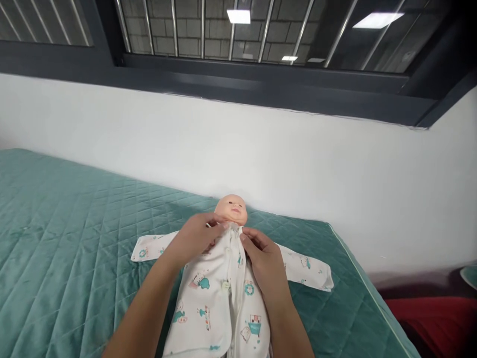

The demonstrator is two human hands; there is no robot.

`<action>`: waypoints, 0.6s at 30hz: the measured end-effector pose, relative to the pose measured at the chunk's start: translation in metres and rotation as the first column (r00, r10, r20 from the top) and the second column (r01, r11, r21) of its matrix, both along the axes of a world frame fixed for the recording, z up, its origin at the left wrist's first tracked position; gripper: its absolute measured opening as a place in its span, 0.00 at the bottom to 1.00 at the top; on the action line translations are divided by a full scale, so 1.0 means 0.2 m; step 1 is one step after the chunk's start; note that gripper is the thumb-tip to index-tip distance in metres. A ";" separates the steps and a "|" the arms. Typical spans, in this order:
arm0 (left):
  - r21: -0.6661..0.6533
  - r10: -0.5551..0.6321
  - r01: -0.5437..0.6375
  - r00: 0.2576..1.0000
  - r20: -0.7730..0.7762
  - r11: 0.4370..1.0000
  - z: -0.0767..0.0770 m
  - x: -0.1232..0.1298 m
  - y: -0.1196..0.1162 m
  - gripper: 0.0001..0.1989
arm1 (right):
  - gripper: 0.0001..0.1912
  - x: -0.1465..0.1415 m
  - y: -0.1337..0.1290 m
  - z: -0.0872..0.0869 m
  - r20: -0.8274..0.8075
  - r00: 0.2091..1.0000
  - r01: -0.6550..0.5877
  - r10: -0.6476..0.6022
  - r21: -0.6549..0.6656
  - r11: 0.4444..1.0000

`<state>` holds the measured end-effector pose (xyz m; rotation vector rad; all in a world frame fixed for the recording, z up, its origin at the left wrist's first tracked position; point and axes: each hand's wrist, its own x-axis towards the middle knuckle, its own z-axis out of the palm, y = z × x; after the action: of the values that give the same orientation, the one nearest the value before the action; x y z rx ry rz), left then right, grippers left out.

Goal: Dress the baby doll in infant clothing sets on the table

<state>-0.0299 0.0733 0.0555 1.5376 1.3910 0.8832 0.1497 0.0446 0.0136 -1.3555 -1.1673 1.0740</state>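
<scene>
A baby doll [233, 208] lies on its back, its bald head toward the wall. It wears a white garment [212, 293] with teal and pink prints, the sleeves spread out to both sides. The front edges run down the middle, and a pale green button [225, 286] shows on the chest. At the neckline, my left hand [199, 233] pinches the left collar edge just below the doll's chin. Opposite it, my right hand [264, 253] grips the other collar edge between thumb and fingers. The doll's hands are not visible.
A teal quilted cover [74, 238] lies beneath the doll. Behind it rises a white wall [298, 164] with a dark-framed, barred window [231, 82] above. Something red [432, 318] is beyond the cover's right edge.
</scene>
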 end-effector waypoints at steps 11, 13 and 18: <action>0.252 0.015 0.022 0.989 -0.145 0.968 -0.11 0.13 0.01 0.10 | 0.16 0.01 0.00 0.00 0.135 0.989 -0.083 0.066 0.128 0.988; 0.289 0.070 -0.061 0.997 -0.022 0.955 -0.11 0.15 0.00 0.10 | 0.16 0.01 0.00 0.01 0.138 0.988 -0.095 0.075 0.151 0.984; 0.296 0.113 -0.137 0.989 0.099 0.945 -0.11 0.19 -0.02 0.09 | 0.14 0.01 0.00 -0.01 0.105 0.992 -0.089 0.068 0.205 0.975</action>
<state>0.0090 0.0693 0.0329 1.6302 1.3525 1.2713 0.1509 0.0447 0.0124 -1.2159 -1.3759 0.9192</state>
